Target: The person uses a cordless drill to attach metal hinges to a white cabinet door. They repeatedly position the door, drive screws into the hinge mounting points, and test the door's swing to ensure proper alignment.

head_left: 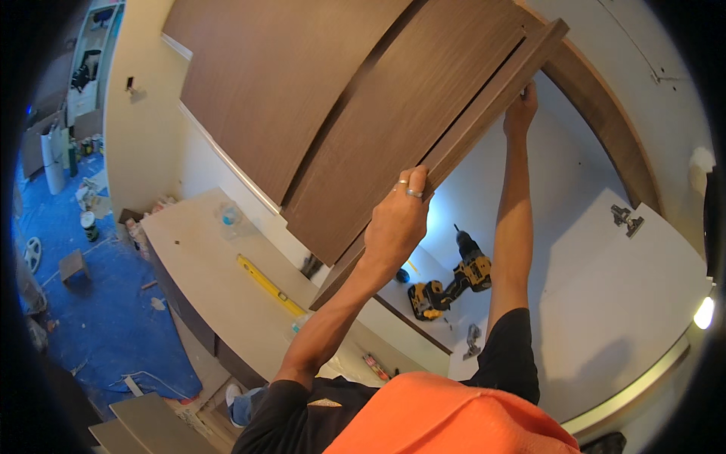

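Left grip (397,227) closed on brown wood strip (484,116), which runs near left to far right. Cordless drill (475,274) lies right of left grip. Right grip (520,115) at strip's far end, contents can't tell. Yellow spirit level (271,284) left, on table (198,236).

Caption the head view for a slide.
Left hand grips a brown wooden strip, right hand raised beside its far end, a drill showing between the forearms.

The left hand (397,223) is curled, its forearm (329,329) slanting upward; the right hand (520,113) reaches farther, arm (514,227) nearly straight.
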`<state>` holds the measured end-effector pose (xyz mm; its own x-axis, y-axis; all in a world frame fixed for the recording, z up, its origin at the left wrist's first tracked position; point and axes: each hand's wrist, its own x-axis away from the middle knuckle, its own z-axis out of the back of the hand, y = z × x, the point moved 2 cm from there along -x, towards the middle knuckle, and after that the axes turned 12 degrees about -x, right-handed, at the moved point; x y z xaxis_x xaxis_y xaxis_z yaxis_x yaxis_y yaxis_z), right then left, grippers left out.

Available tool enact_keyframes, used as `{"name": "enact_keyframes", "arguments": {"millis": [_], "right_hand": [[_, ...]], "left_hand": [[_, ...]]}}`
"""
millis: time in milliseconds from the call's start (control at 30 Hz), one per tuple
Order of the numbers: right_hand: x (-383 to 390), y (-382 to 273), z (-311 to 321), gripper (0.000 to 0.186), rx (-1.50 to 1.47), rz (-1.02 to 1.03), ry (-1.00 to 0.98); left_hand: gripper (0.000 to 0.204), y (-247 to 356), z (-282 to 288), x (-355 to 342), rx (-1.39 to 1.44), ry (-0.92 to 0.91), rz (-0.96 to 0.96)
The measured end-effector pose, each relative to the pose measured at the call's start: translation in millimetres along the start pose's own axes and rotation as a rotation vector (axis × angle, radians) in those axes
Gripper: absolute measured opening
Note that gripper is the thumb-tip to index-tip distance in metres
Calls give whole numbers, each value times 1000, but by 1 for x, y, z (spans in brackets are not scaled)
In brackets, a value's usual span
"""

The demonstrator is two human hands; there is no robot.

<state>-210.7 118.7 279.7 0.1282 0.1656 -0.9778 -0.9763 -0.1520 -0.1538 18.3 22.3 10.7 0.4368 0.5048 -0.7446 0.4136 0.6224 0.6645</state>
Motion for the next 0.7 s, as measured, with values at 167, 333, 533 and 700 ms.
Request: {"name": "enact_keyframes", "arguments": {"millis": [167, 333, 533, 700], "right_hand": [[3, -13, 5, 38, 328, 132, -101], [-16, -52, 4, 39, 759, 247, -23], [-88, -84, 20, 41, 655, 38, -400], [-138, -74, 33, 32, 640, -64, -508]], "left_hand": [[40, -7, -4, -2, 43, 107, -50], [45, -11, -3, -6, 45, 68, -55], [40, -11, 6, -11, 7, 79, -138], [43, -11, 6, -12, 9, 34, -113]]}}
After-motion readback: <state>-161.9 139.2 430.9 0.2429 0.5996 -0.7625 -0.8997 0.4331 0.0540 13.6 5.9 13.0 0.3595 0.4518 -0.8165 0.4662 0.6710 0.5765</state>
